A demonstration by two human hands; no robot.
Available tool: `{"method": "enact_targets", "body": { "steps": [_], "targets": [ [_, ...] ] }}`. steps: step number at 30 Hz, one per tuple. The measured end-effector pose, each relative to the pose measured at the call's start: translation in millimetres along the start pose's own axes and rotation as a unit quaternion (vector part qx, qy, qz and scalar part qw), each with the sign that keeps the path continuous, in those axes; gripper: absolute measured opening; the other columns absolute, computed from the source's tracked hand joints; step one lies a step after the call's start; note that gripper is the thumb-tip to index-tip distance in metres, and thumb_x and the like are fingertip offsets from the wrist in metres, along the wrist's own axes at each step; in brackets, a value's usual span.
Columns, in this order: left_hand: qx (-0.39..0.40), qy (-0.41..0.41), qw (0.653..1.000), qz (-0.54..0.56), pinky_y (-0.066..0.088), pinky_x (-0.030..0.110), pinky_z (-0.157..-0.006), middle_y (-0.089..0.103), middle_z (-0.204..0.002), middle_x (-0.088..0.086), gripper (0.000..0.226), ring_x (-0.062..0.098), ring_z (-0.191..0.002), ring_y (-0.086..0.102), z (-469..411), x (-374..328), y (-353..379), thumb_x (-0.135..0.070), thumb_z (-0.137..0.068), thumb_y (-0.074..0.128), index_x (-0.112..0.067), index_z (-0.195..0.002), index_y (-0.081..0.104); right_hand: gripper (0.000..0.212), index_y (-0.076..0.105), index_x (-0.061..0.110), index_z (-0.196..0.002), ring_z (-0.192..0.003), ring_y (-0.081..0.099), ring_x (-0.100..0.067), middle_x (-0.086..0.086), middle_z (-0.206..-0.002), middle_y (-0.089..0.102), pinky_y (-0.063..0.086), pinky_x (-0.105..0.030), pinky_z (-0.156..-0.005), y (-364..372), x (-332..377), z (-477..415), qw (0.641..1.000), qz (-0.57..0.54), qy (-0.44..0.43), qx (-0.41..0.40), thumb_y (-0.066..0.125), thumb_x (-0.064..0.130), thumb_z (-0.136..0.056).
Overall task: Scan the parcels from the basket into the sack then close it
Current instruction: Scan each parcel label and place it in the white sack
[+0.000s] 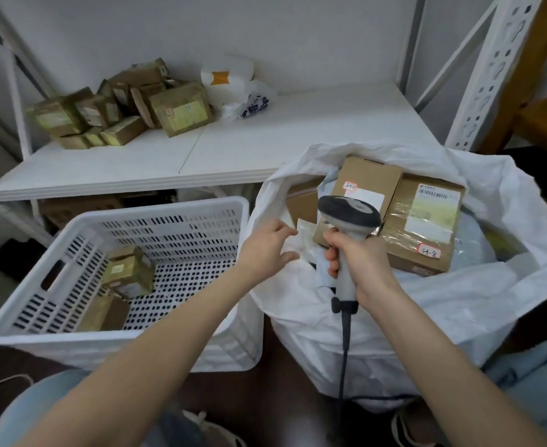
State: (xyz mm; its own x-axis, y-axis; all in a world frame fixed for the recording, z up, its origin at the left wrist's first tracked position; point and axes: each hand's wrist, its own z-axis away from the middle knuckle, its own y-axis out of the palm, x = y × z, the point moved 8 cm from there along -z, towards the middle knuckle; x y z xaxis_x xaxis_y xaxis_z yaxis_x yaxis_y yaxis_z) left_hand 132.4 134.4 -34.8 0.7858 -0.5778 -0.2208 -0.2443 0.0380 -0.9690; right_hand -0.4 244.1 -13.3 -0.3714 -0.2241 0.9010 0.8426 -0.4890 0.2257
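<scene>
Parcels (pixel 127 272), a few, low in the white basket (pixel 169 210), just left of the sack (pixel 459 301). Inside the open sack, brown boxes (pixel 423 227) on top, labels up. Grips the scanner (pixel 349 214) by its handle with the right hand (pixel 359 259), fingers curled round it, scanner head above the boxes. Rests the left hand (pixel 267 245) on a white packet (pixel 306 229) at the sack's mouth, fingers fairly straight, thumb spread. Behind, more taped boxes (pixel 181 111) piled on the white shelf (pixel 298 130).
</scene>
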Motion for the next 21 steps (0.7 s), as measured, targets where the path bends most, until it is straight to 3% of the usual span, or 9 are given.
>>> {"method": "enact_targets", "body": {
  "steps": [4,7,9,11,13,15,16,18,21],
  "targets": [
    [0.030,-0.025,0.997,-0.067,0.030,0.041,-0.110,0.034,-0.149,0.006,0.077,0.026,-0.137,0.033,38.8,27.4,9.8,-0.058,-0.080,0.065,-0.025,-0.144,0.039,0.008,0.065,0.003,-0.094,-0.038,0.043,-0.011,-0.005,-0.053,0.053,0.041,-0.021,-0.041,1.7,-12.0,20.7,1.000,0.010,-0.002,0.017,0.064,0.007,-0.087],
    [0.133,0.075,0.985,-0.080,0.017,0.044,-0.116,0.034,-0.151,0.000,0.088,0.023,-0.144,0.022,64.7,18.3,35.1,-0.070,-0.069,0.064,-0.030,-0.144,0.040,0.009,0.064,0.002,-0.095,-0.038,0.044,-0.012,-0.008,-0.055,0.053,0.041,-0.020,-0.041,-2.3,-20.9,31.1,1.000,0.018,0.003,0.016,0.064,0.006,-0.087],
    [0.224,0.110,0.964,-0.089,0.011,0.048,-0.117,0.037,-0.150,-0.005,0.082,0.018,-0.145,0.018,79.3,5.5,58.3,-0.068,-0.071,0.064,-0.032,-0.142,0.044,0.007,0.063,0.002,-0.093,-0.038,0.044,-0.012,-0.008,-0.055,0.053,0.041,-0.020,-0.041,-4.8,-26.0,34.5,1.000,0.018,0.009,0.014,0.065,0.006,-0.087],
    [0.242,0.108,0.957,-0.118,0.009,0.045,-0.118,0.047,-0.143,-0.006,0.056,0.015,-0.140,0.029,79.6,-2.8,68.1,-0.052,-0.084,0.062,-0.028,-0.134,0.054,0.004,0.063,0.003,-0.089,-0.038,0.044,-0.012,-0.008,-0.054,0.054,0.041,-0.021,-0.042,-6.1,-27.4,36.6,1.000,0.022,0.012,0.012,0.065,0.006,-0.086],
    [0.149,0.093,0.979,-0.102,0.023,0.039,-0.114,0.066,-0.120,0.001,0.030,0.020,-0.120,0.053,62.1,-9.7,46.3,-0.036,-0.092,0.057,-0.021,-0.117,0.066,0.004,0.063,0.005,-0.083,-0.040,0.045,-0.013,-0.007,-0.055,0.054,0.042,-0.021,-0.043,-9.0,-23.1,37.9,1.000,0.025,0.007,0.014,0.065,0.006,-0.086],
    [0.013,0.067,0.997,-0.027,0.046,0.038,-0.089,0.072,-0.096,0.005,0.019,0.027,-0.096,0.062,41.6,-12.2,-0.9,-0.029,-0.093,0.058,-0.018,-0.102,0.071,0.006,0.064,0.007,-0.081,-0.043,0.046,-0.013,-0.007,-0.056,0.056,0.043,-0.024,-0.047,-14.5,-14.4,37.5,1.000,0.025,-0.010,0.009,0.066,0.007,-0.086],
    [-0.046,0.071,0.996,0.010,0.050,0.037,-0.076,0.072,-0.090,0.005,0.016,0.027,-0.089,0.064,33.8,-17.0,-27.8,-0.025,-0.091,0.060,-0.019,-0.099,0.073,0.005,0.065,0.007,-0.081,-0.044,0.047,-0.013,-0.006,-0.057,0.057,0.042,-0.025,-0.048,-17.4,-8.0,37.7,0.999,0.021,-0.024,0.002,0.067,0.008,-0.085],
    [-0.139,0.147,0.979,0.032,0.052,0.032,-0.062,0.074,-0.083,0.001,0.015,0.025,-0.077,0.068,22.9,-40.8,-77.1,-0.020,-0.084,0.063,-0.019,-0.090,0.076,0.005,0.064,0.008,-0.080,-0.044,0.047,-0.013,-0.006,-0.057,0.056,0.040,-0.026,-0.049,-22.0,9.0,38.9,0.998,0.000,-0.057,-0.016,0.069,0.008,-0.084],
    [-0.212,0.256,0.943,0.008,0.046,0.022,-0.050,0.072,-0.076,-0.005,0.021,0.020,-0.063,0.067,14.8,-79.3,-129.4,-0.020,-0.081,0.056,-0.023,-0.081,0.077,0.011,0.063,0.010,-0.074,-0.048,0.046,-0.014,-0.006,-0.057,0.055,0.039,-0.026,-0.049,-24.3,43.8,42.7,0.993,-0.033,-0.115,-0.024,0.069,0.005,-0.082]
  ]
}}
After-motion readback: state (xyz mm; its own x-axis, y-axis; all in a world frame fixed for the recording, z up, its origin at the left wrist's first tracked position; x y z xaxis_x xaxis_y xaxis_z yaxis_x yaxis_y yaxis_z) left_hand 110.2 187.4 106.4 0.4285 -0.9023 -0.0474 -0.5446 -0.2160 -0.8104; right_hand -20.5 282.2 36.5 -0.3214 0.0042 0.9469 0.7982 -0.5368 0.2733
